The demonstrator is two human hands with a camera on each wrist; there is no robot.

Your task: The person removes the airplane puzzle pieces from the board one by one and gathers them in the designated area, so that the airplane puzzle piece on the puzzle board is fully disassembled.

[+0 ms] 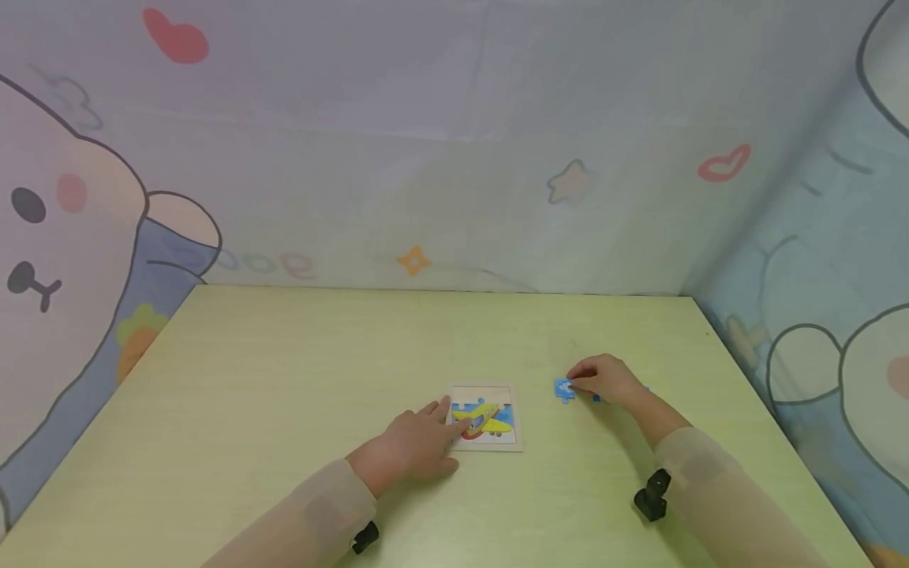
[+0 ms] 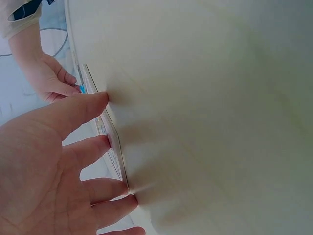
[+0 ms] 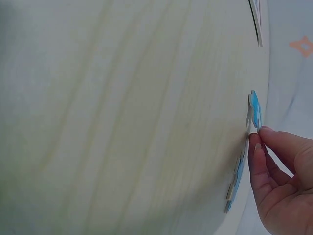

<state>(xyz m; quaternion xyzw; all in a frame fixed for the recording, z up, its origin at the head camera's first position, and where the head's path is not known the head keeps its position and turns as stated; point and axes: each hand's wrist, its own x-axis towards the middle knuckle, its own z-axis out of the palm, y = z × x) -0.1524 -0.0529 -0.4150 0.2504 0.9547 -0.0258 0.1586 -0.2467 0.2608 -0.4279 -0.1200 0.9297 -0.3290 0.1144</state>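
Between thumb and fingers, my right hand [image 1: 604,379] pinches a blue-and-white jigsaw piece [image 1: 563,389]; the right wrist view shows this jigsaw piece [image 3: 255,110] tilted at the fingertips. More blue pieces [image 3: 235,181] lie beside and partly under that hand. My left hand [image 1: 419,446] rests with extended fingers on the left side of a square puzzle board [image 1: 486,451], its index finger over the picture. The board holds a yellow airplane picture [image 1: 490,422] in joined pieces, with a bare strip along its top. In the left wrist view the left hand [image 2: 58,161] has its fingers spread at the board's edge.
A pale wooden table [image 1: 284,371] carries everything. Behind it hangs a printed cloth [image 1: 454,197] with hearts, stars and cartoon animals, which also covers the sides. A black wrist device [image 1: 652,495] sits at the right sleeve, another black device [image 1: 365,537] at the left.
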